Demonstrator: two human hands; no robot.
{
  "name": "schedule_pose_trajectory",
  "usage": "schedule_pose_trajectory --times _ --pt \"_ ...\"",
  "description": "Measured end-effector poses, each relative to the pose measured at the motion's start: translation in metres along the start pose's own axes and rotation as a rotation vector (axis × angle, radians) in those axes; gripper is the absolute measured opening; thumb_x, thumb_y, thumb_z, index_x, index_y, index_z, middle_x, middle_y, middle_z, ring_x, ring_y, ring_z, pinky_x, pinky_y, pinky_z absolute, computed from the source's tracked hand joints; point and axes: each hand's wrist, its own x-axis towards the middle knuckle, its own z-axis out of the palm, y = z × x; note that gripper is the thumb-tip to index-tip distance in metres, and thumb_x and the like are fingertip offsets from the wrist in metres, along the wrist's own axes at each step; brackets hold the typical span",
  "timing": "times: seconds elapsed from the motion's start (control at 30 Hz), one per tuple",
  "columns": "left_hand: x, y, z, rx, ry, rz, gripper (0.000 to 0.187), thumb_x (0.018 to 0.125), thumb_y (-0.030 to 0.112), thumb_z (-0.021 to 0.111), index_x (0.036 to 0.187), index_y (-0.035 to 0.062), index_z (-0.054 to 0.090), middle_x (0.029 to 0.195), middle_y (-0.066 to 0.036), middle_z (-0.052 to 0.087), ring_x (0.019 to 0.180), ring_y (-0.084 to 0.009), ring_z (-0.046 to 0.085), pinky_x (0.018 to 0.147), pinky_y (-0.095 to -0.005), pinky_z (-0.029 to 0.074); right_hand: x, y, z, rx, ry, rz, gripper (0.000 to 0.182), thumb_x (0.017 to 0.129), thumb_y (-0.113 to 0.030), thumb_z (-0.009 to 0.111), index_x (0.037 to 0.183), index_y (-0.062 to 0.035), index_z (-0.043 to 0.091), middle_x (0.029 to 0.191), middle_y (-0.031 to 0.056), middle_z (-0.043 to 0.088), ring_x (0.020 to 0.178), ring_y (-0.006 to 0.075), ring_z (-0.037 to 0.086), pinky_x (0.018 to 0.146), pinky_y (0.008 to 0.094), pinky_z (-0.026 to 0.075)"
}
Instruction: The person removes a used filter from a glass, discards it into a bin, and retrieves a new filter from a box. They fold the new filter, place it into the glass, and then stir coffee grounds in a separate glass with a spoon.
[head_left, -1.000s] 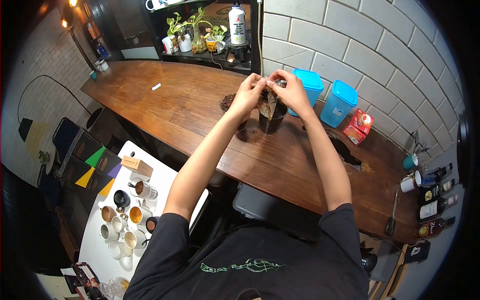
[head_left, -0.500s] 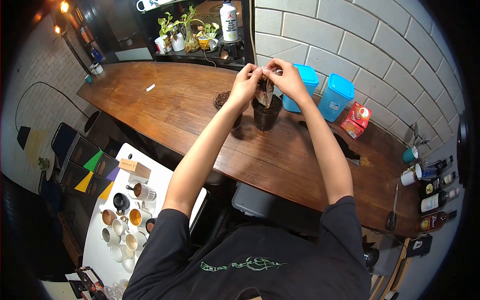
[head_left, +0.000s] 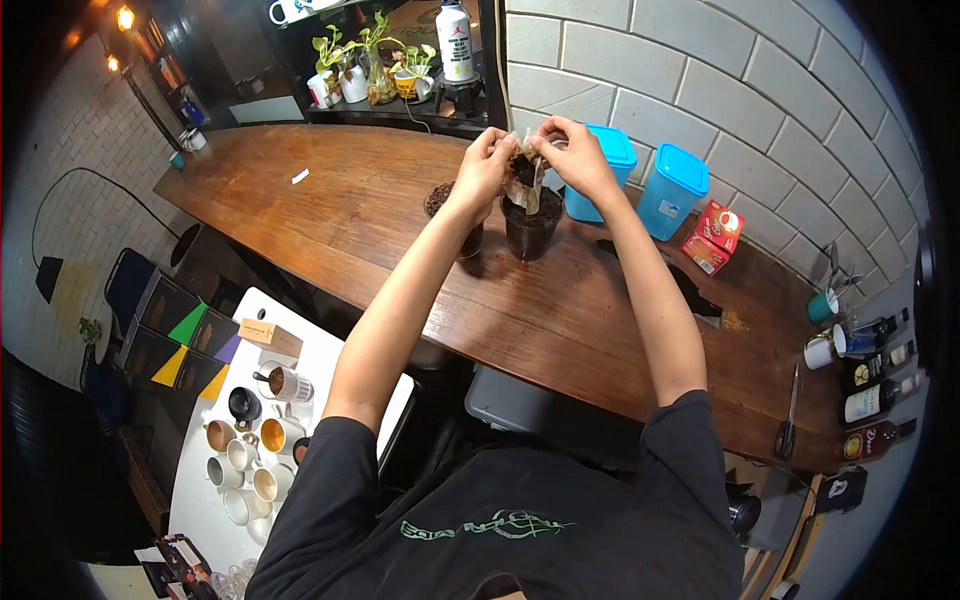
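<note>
While I hold the small packet (head_left: 524, 176) pinched by its top corners between my left hand (head_left: 484, 170) and right hand (head_left: 577, 160), just above the dark cup (head_left: 531, 226) on the table (head_left: 350, 215), I think grounds could spill if it tilts. The packet looks crumpled, brownish, open at the top.

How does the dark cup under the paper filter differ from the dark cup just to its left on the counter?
The dark cup under the filter is taller and sits directly beneath the paper filter that both hands, left hand and right hand, pinch above it. The left cup is lower, partly hidden behind the left wrist, and untouched. Both are dark, upright on the wooden counter and hold dark grounds.
</note>
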Motion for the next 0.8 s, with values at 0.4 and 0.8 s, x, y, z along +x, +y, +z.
schedule_pose_trajectory --times 0.4,0.8 --pt "-0.004 -0.003 0.004 -0.011 0.077 0.001 0.027 0.101 0.031 0.059 0.114 0.0086 0.052 0.100 -0.003 0.062 0.081 -0.0119 0.062 0.064 -0.0306 0.055 -0.008 0.000 0.002 -0.016 -0.005 0.048 0.029 0.083 -0.024 0.075 0.099 0.0003 0.072 0.084 0.0138 0.073 0.079 0.0206 0.071 0.072 0.0333 0.054" --pt "-0.004 -0.007 0.006 -0.074 0.055 -0.022 0.028 0.101 0.027 0.059 0.122 0.0094 0.055 0.104 -0.003 0.064 0.086 -0.0129 0.063 0.068 -0.0331 0.056 -0.002 0.006 0.000 -0.077 -0.027 0.021 0.028 0.090 -0.026 0.071 0.101 0.0006 0.071 0.084 0.0105 0.073 0.076 0.0148 0.068 0.068 0.0295 0.054"
